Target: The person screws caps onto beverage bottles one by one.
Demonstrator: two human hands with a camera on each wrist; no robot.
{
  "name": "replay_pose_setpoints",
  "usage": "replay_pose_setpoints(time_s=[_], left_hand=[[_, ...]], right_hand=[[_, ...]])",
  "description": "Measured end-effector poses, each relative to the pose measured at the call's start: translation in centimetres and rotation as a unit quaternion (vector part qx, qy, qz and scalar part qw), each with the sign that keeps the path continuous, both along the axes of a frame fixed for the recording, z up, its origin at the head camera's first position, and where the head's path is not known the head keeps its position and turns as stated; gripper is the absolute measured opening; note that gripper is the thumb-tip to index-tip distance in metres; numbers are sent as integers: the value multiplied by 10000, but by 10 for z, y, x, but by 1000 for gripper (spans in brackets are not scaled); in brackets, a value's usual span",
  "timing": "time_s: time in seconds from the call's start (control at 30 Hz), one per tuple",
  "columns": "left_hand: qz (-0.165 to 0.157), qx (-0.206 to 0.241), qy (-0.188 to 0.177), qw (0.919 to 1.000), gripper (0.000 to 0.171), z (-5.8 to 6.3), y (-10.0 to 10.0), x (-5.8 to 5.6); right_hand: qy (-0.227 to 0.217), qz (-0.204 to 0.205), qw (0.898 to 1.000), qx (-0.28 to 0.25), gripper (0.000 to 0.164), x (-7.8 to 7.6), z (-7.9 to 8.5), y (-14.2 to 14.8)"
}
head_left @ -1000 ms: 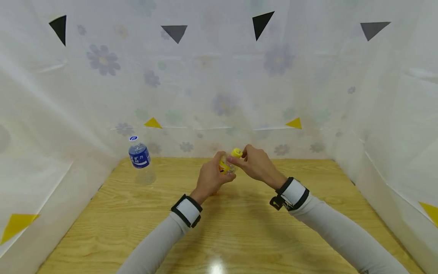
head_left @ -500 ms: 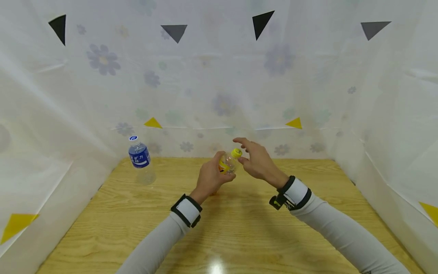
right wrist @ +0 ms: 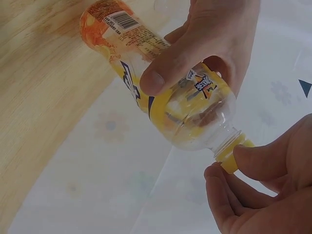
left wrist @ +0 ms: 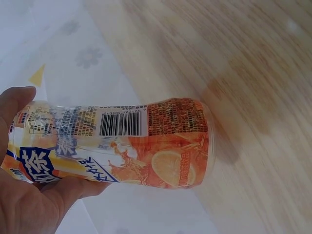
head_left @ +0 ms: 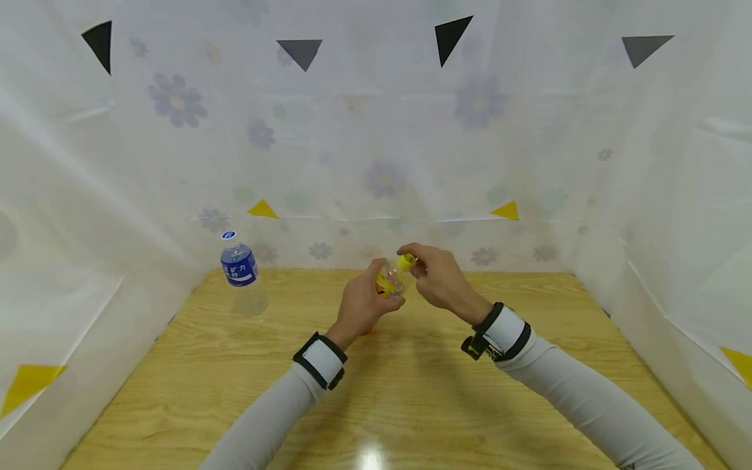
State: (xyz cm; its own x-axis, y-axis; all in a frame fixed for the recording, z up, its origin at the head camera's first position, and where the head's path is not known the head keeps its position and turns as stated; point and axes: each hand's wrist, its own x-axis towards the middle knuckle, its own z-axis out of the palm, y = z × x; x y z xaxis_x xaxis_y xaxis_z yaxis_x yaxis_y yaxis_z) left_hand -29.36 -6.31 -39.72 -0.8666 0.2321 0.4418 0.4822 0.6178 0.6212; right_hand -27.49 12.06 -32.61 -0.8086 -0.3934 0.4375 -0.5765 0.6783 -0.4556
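My left hand (head_left: 363,300) grips a clear plastic drink bottle (left wrist: 122,141) round its upper body, holding it tilted above the table. Its label shows an orange slice, a barcode and yellow bands, and no liquid can be made out inside. In the right wrist view the bottle's yellow cap (right wrist: 233,155) sits at the neck, with some bare thread showing beside it. The thumb and fingers of my right hand (head_left: 440,277) pinch that cap from the side.
A second clear bottle (head_left: 239,271) with a blue label and white cap stands upright at the table's back left. The wooden table (head_left: 235,385) is bordered by pale flowered sheeting (head_left: 382,130) at the back and sides.
Half a second ago my right hand's fingers were spread away from the yellow cap; now they pinch it again. My left hand and the bottle stay in place.
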Motion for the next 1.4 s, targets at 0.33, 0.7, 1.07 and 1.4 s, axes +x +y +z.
replay_pose_setpoints(time_s=[0.33,0.7,1.07,1.4], left_hand=[[54,-95,9,9999,75,3,1,1],[64,-121,31,9999,75,3,2,1],[27,13,-37,10000,72,2,2,1],[33,-8,-31,10000,71,1,2,1]], right_hand=[[-90,-215,9997,35,33,1,2,0],[-77,-372,9993,-43,33,-1,-1,0],[293,-350,9985,-299,26,-2,-10,-1],[264,-358,9985,-326,25,-3,-13,-1]])
